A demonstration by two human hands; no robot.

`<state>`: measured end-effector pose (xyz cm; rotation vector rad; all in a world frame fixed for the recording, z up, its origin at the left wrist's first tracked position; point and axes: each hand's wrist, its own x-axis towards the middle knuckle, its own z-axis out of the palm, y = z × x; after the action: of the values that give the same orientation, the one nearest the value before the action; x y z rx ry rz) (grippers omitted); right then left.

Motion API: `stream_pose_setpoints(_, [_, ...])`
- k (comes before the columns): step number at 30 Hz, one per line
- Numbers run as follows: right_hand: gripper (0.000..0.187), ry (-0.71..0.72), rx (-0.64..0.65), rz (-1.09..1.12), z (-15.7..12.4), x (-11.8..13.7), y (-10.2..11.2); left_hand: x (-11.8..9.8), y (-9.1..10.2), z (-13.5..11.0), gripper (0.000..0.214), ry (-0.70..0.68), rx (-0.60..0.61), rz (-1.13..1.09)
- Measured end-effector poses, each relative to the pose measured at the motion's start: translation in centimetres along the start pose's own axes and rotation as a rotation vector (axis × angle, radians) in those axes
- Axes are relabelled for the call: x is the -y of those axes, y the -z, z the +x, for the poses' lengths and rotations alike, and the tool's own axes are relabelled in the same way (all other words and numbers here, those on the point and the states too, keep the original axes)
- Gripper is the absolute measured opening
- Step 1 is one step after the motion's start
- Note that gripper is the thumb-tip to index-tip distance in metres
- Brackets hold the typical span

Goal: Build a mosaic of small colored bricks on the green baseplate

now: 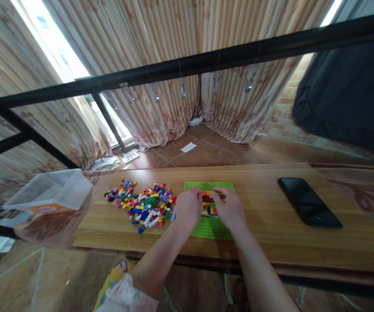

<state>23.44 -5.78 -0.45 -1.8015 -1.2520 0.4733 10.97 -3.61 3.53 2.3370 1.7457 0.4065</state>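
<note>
A bright green studded baseplate (pixel 211 231) lies on the wooden table in front of me. On its middle stands a block of toy bricks (pixel 209 203) in red, yellow, orange, blue and white rows. My left hand (pixel 188 208) is at the left side of these bricks, its fingers pressed together. From the right, my right hand (pixel 230 208) reaches to their far right corner, thumb and fingers pinched. Whatever sits between the fingertips of either hand is hidden or too small to name. Left of the baseplate spreads a pile of loose coloured bricks (pixel 146 206).
A black phone (pixel 309 202) lies at the right of the wooden table (pixel 258 242). A clear plastic box (pixel 52 190) with an orange label is at the left end. Behind the table run a dark metal bar (pixel 180 65) and long patterned curtains (pixel 161 117).
</note>
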Motion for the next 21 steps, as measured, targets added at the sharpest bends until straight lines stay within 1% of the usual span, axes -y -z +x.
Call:
stream_pose_setpoints(8, [0.029, 0.01, -0.008, -0.007, -0.03, 0.04, 0.06, 0.92, -0.32, -0.38, 0.021, -0.019, -0.009, -0.127])
stream_pose_setpoints(16, [0.027, 0.013, -0.007, -0.01, -0.12, 0.12, 0.06, 0.36, -0.2, -0.17, 0.023, -0.011, 0.008, -0.218])
stream_pose_setpoints(21, [0.027, 0.023, -0.011, -0.021, -0.19, 0.2, 0.15, 0.56, -0.27, 0.01, 0.024, 0.005, 0.024, -0.256])
